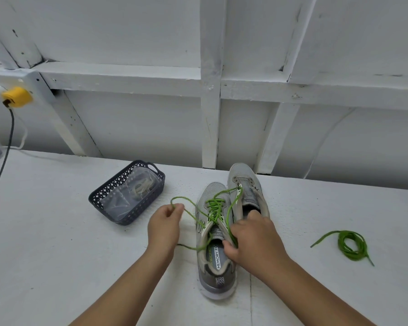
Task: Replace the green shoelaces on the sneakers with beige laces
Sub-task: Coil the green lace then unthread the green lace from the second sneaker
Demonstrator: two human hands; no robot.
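Sneakers sit side by side on the white table [57, 231], toes pointing away from the person. The near sneaker [213, 255] still carries its green lace [214, 207] through the upper eyelets, with loose lengths trailing off to the left. The far sneaker [247, 191], just beside it on the right, shows bare eyelets. The left hand [166, 225] pinches a loop of the green lace between curled fingertips, held to the left of the near sneaker. The right hand [250, 238] grips the collar between the two sneakers, fingers curled over the edge and a strand of green lace running under them. A second green lace [349, 244] lies coiled on the table well to the right, apart from both sneakers. To the left, a dark lattice basket [97, 196] holds a clear plastic bag [132, 194] with beige laces [140, 187] inside. A yellow plug [17, 96] with a dark cable [5, 156] sits at the far left wall.
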